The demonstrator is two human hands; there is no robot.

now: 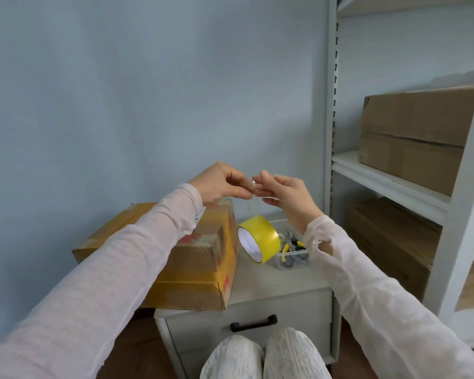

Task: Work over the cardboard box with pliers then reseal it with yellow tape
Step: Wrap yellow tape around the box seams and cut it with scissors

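Pale blue wall (148,91) fills the background. Grey metal shelf rack (389,176) at right: two stacked brown cartons (416,132) on the upper shelf in view, another carton (389,242) on the level below.

Low white desk (274,280) centre frame, with one drawer and a black drawer handle (253,323). Person's knees (260,354) are right in front of it.

Cardboard box (200,269) lies flat on the left side of the desk, overhanging the left edge. It has yellow tape bands along its edges and red markings on the side and top. The left forearm crosses over it, hiding part of the top.

Yellow tape roll (268,236) sits just right of the box, tilted, white core facing the camera. Can't tell if it rests on the desk or hangs clear of it.

Small clear container (292,262) is just right of the roll, on the desk. Pliers (288,248) with yellow-black handles lie inside it.

Both hands are raised above the roll, fingertips nearly touching. Left hand (216,183): thumb and fingers pinched on the end of a tape strip (253,207). Right hand (285,195): fingers curled, pinching the same strip from the other side. The strip runs down from the fingertips to the roll.
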